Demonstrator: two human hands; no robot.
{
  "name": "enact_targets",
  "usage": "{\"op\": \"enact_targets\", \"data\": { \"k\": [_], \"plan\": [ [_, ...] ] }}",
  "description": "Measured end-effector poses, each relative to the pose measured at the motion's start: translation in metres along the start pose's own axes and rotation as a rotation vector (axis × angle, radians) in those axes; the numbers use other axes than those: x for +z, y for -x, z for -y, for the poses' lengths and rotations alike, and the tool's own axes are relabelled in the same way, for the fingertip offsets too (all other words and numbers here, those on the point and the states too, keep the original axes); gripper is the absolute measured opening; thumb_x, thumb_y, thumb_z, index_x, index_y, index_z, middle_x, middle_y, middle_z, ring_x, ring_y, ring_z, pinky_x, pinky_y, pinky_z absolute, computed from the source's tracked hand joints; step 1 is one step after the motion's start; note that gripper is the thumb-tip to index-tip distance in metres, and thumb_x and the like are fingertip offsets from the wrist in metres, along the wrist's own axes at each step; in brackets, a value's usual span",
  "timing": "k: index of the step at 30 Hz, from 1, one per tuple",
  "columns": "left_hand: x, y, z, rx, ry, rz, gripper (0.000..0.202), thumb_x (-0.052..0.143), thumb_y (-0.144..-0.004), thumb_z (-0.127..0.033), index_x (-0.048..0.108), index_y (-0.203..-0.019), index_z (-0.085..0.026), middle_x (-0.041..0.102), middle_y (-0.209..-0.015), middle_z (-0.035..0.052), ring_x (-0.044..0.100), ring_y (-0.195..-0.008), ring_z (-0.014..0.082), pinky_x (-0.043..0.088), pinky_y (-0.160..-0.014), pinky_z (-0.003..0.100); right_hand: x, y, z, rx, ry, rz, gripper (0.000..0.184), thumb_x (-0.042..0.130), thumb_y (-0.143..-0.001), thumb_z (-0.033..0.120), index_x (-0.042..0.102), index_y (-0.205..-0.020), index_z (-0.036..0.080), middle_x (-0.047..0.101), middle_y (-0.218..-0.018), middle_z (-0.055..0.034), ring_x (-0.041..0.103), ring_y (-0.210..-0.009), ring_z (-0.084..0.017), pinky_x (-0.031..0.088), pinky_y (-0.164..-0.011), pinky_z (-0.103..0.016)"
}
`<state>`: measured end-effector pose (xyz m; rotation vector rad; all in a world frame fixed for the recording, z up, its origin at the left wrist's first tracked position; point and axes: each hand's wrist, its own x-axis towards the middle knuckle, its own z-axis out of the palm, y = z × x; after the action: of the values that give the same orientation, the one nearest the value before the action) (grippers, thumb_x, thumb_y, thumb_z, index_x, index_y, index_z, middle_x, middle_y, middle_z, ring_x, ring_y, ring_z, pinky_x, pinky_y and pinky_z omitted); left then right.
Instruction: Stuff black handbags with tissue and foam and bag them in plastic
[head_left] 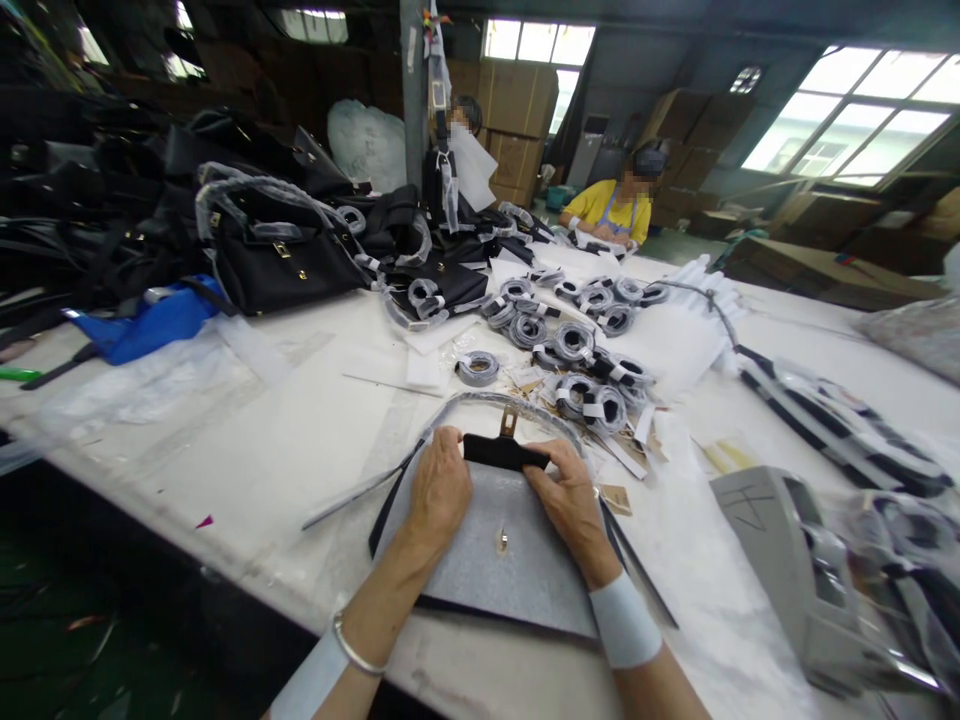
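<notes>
A handbag [465, 555] lies on the table in front of me, its upper face covered by a grey sheet with a small gold turn-lock [502, 541] poking through. At its top edge is a short black handbag flap [495, 452] with a gold metal plate [509, 421] standing up from it. My left hand [442, 487] is closed on the flap's left end. The right end is pinched between the thumb and fingers of my right hand [564, 488]. Behind the hands arches a plastic-wrapped handle [487, 399].
Coiled wrapped straps [574, 342] are heaped beyond the handbag. A finished black handbag [292, 270] stands at the left, near a blue piece [154, 318]. A grey tape dispenser [787, 570] sits at the right. Across the table, a person in yellow [611, 210] is working.
</notes>
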<state>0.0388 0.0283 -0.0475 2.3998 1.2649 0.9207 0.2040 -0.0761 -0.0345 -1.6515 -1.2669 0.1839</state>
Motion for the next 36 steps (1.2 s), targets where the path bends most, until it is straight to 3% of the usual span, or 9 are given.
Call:
{"op": "enact_targets", "data": {
  "k": [2,5,7,11,15,19,24,31,36],
  "plan": [
    [-0.001,-0.001,0.004,-0.028,0.075,-0.022,0.030,0.035,-0.084,0.000,0.048,-0.104,-0.018,0.065,-0.098,0.0109,0.065,-0.092,0.0214,0.052,-0.085,0.036,-0.004,0.001,0.004,-0.010,-0.109,-0.002,0.013,0.058,-0.084,0.023,0.070,-0.086,0.024,0.069,-0.106,-0.0069,0.061,-0.106,-0.026,0.042,-0.100,-0.047],
    [-0.004,-0.004,0.009,-0.067,0.188,-0.020,0.030,0.036,-0.081,0.001,0.047,-0.098,-0.021,0.065,-0.095,0.0074,0.066,-0.096,0.0194,0.053,-0.088,0.035,-0.010,0.003,0.012,0.020,-0.268,0.145,0.020,0.052,-0.091,0.029,0.072,-0.094,0.026,0.069,-0.118,-0.0050,0.060,-0.116,-0.026,0.027,-0.115,-0.051],
    [-0.004,-0.006,0.010,-0.100,0.254,0.001,0.025,0.039,-0.082,-0.003,0.046,-0.096,-0.022,0.065,-0.090,0.0041,0.068,-0.088,0.0178,0.055,-0.082,0.033,-0.013,0.003,0.015,0.021,-0.368,0.229,0.034,0.042,-0.099,0.038,0.073,-0.094,0.027,0.074,-0.105,-0.0035,0.066,-0.106,-0.024,0.024,-0.117,-0.051],
    [-0.007,-0.007,0.007,-0.163,0.348,0.039,0.018,0.036,-0.090,-0.012,0.048,-0.099,-0.022,0.067,-0.085,0.0027,0.069,-0.077,0.0163,0.055,-0.072,0.031,-0.009,0.003,0.015,0.000,-0.420,0.232,0.058,0.036,-0.101,0.051,0.067,-0.060,0.024,0.073,-0.073,-0.0033,0.070,-0.080,-0.021,0.037,-0.108,-0.049],
    [-0.021,-0.006,0.004,-0.161,0.401,0.070,0.013,0.043,-0.094,-0.028,0.053,-0.099,-0.021,0.068,-0.089,0.0040,0.068,-0.084,0.0188,0.054,-0.079,0.034,-0.003,0.004,0.019,-0.006,-0.252,0.224,0.044,0.061,-0.088,0.051,0.055,-0.055,0.023,0.063,-0.062,0.0000,0.062,-0.069,-0.019,0.048,-0.082,-0.039],
    [-0.038,-0.002,-0.004,0.096,0.542,0.138,0.018,0.052,-0.093,-0.036,0.061,-0.092,-0.021,0.069,-0.095,0.0054,0.064,-0.096,0.0198,0.049,-0.090,0.035,-0.001,0.005,0.027,-0.020,-0.068,0.262,0.028,0.073,-0.080,0.038,0.055,-0.066,0.022,0.059,-0.066,0.0029,0.054,-0.068,-0.016,0.042,-0.068,-0.031],
    [-0.041,0.007,-0.013,0.452,0.514,0.258,0.023,0.062,-0.090,-0.037,0.060,-0.074,-0.020,0.063,-0.074,0.0029,0.058,-0.076,0.0173,0.047,-0.075,0.032,0.003,0.006,0.024,-0.114,0.016,0.307,0.028,0.072,-0.083,0.031,0.051,-0.066,0.022,0.055,-0.065,0.0046,0.051,-0.064,-0.013,0.039,-0.069,-0.030],
    [-0.056,0.020,-0.019,0.519,0.398,0.549,0.007,0.060,-0.090,-0.021,0.066,-0.086,-0.022,0.061,-0.093,0.0027,0.059,-0.086,0.0143,0.049,-0.079,0.026,0.009,0.009,0.018,-0.171,0.071,0.297,0.022,0.072,-0.078,0.017,0.053,-0.067,0.021,0.053,-0.067,0.0054,0.049,-0.067,-0.013,0.036,-0.070,-0.028],
    [-0.064,0.036,-0.022,0.476,0.358,0.494,0.013,0.055,-0.094,-0.019,0.066,-0.088,-0.022,0.066,-0.093,0.0031,0.063,-0.088,0.0144,0.052,-0.085,0.027,0.009,0.008,0.021,-0.153,0.106,0.298,0.023,0.071,-0.075,0.011,0.052,-0.066,0.021,0.053,-0.066,0.0056,0.049,-0.066,-0.013,0.037,-0.070,-0.028]
  ]
}}
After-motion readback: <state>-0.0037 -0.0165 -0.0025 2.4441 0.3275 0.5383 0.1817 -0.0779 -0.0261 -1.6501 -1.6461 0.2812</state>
